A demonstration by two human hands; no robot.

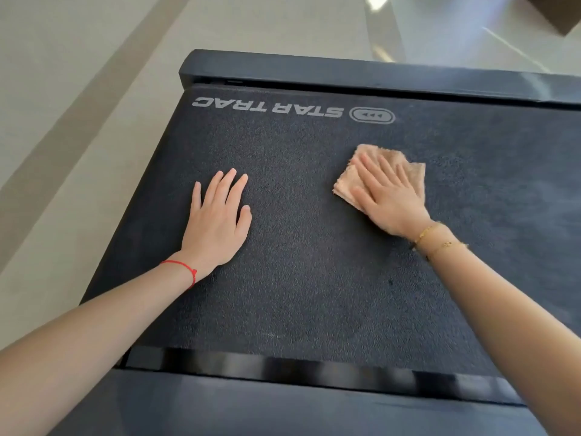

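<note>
A black textured treadmill belt (pixel 314 262) fills the middle of the view, with the white "STAR TRAC" logo (pixel 267 107) printed upside down near its far end. My left hand (pixel 217 221) lies flat on the belt, fingers straight, holding nothing. A folded beige cloth (pixel 415 173) sits on the belt to the right. My right hand (pixel 388 198) presses flat on top of that cloth with straight, spread fingers. A red string circles my left wrist and thin gold bracelets my right.
The black end frame (pixel 345 73) of the treadmill crosses the far side, and a glossy black bar (pixel 283 366) crosses the near side. Pale tiled floor (pixel 78 121) lies to the left and beyond. A brown box corner (pixel 553 11) shows at the top right.
</note>
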